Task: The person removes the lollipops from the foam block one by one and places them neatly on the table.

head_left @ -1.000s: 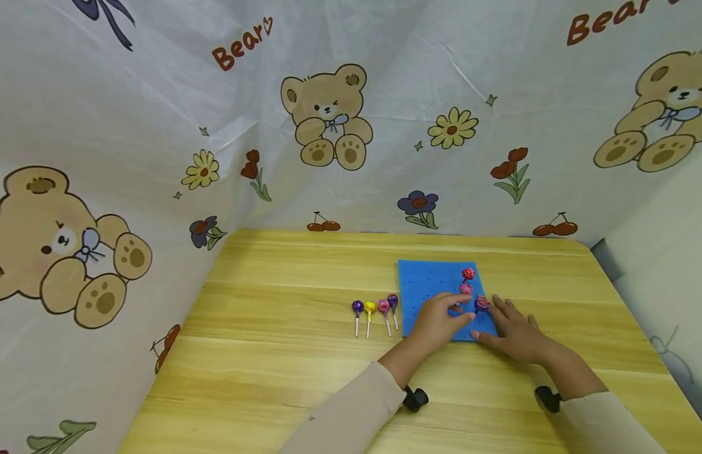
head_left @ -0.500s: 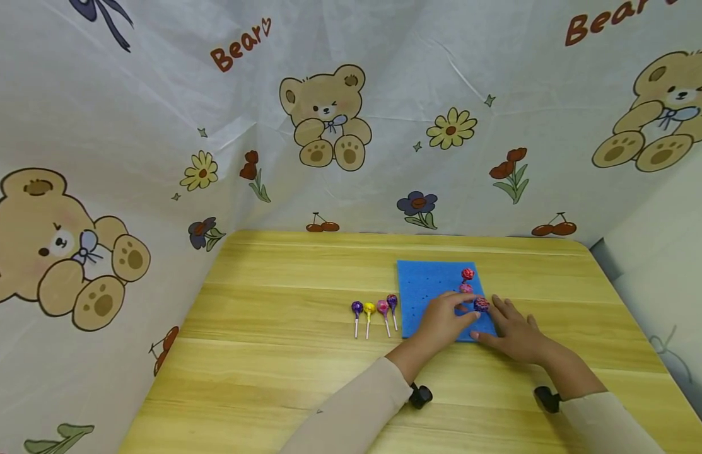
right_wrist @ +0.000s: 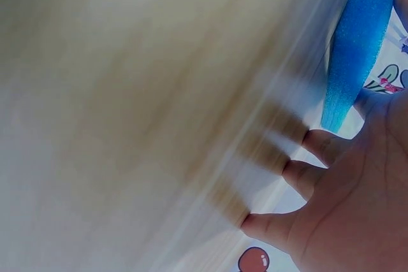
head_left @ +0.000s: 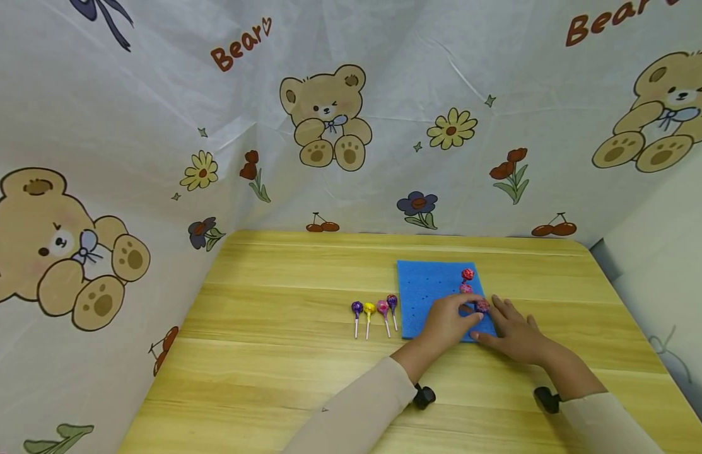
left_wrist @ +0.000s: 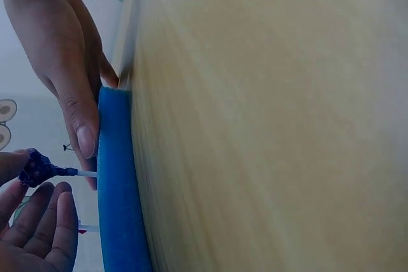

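Observation:
Between thumb and forefinger, my left hand [head_left: 444,321] pinches the wrapped head of a dark purple-red lollipop [head_left: 482,306]. In the left wrist view this lollipop [left_wrist: 38,169] points out from the blue foam board [left_wrist: 118,176], its white stick meeting the foam face. My right hand [head_left: 518,331] rests with spread fingers at the board's right edge, thumb on the near corner. The right wrist view has those fingertips [right_wrist: 258,223] down on the tabletop beside the foam. A red lollipop [head_left: 468,274] and a pink lollipop [head_left: 466,288] stand in the board behind the pinched one.
Left of the board lie several lollipops in a row: a purple one [head_left: 357,308], a yellow one [head_left: 369,308], a pink one [head_left: 383,307] and another purple one [head_left: 392,301]. Small holes dot the foam board [head_left: 424,277]. A bear-print cloth [head_left: 379,195] hangs behind the wooden table [head_left: 271,353].
My left hand has shifted slightly right, and its fingers have closed in around the dark lollipop's head. The right hand stays in place.

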Motion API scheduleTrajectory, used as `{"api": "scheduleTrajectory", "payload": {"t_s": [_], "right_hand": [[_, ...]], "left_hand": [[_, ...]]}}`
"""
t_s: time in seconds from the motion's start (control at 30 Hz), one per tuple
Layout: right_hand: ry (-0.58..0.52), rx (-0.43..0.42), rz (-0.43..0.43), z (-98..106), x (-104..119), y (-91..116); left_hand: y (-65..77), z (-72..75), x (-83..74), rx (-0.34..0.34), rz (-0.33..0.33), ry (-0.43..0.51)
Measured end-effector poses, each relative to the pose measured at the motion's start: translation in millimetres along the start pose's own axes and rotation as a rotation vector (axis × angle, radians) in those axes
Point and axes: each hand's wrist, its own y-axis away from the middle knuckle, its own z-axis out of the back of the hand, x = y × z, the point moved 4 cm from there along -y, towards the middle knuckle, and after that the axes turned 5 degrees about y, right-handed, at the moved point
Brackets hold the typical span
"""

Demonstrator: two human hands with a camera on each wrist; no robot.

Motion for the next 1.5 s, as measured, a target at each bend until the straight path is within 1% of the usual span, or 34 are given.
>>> {"api": "scheduleTrajectory", "payload": {"t_s": [0.27, 0.43, 0.6, 0.8, 0.97, 1.23, 1.5], "right_hand": [[0.002, -0.008, 0.007, -2, -2, -1], [-0.005, -0.008, 0.006, -2, -1, -1], [-0.002, -0.013, 0.01, -1, 1, 0], [-0.002, -0.008, 0.009, -1, 1, 0], [0.006, -0.009, 0.008, -3, -1, -2], [0.006, -0.004, 0.013, -4, -3, -2], [0.003, 0.0, 0.011, -3, -2, -1]], "left_hand": [[1.2, -0.2, -0.5, -0.031, -0.032, 0.026], [1.7, -0.1, -0.4, -0.04, -0.028, 0.051], [2.1, -0.1, -0.7, -0.043, -0.021, 0.053], [2.3, 1.0, -1.6, -0.048, -0.035, 0.064], [2.7, 2.5, -3.4, -0.06, -0.055, 0.084], [3.5, 6.3, -9.4, -0.082, -0.089, 0.15], [6.8, 10.7, -15.0, -0.077, -0.105, 0.172]]}}
